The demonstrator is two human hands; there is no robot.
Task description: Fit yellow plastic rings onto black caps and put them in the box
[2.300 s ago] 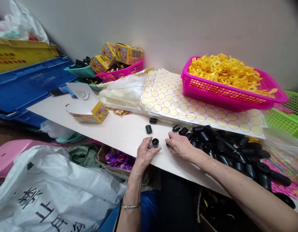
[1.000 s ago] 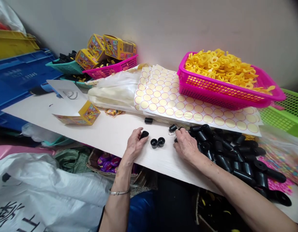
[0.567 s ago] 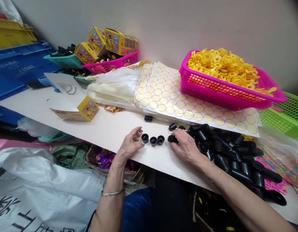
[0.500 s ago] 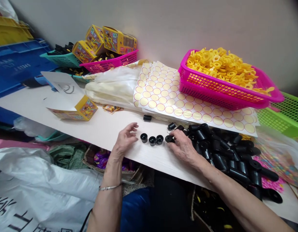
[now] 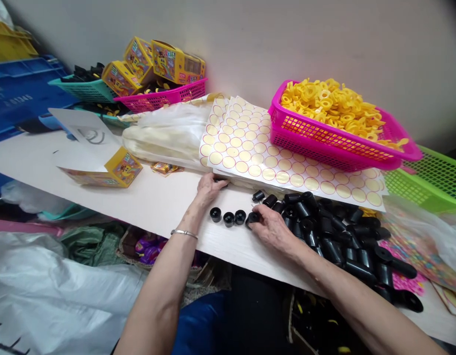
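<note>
Three small black caps [image 5: 228,217] stand upright in a row on the white board [image 5: 165,202]. My right hand [image 5: 274,229] rests on the board and pinches a fourth black cap [image 5: 252,217] at the right end of that row. My left hand [image 5: 209,189] is stretched out beyond the row, its fingers curled over a lone black cap [image 5: 221,180] lying at the edge of the sticker sheets [image 5: 280,165]. That cap is mostly hidden under the fingertips. A heap of black caps and tubes [image 5: 339,236] lies just right of my right hand.
A pink basket [image 5: 324,145] of yellow rings sits on the sticker sheets, with a green basket [image 5: 431,185] to its right. A yellow toy box [image 5: 119,170], clear bags [image 5: 169,135] and more baskets with boxes [image 5: 161,93] lie at the back left. White sacks [image 5: 57,291] fill the floor below.
My left hand let go of the third cap in the row and reached forward onto the lone cap by the stickers. My right hand brought a fourth cap to the row's right end.
</note>
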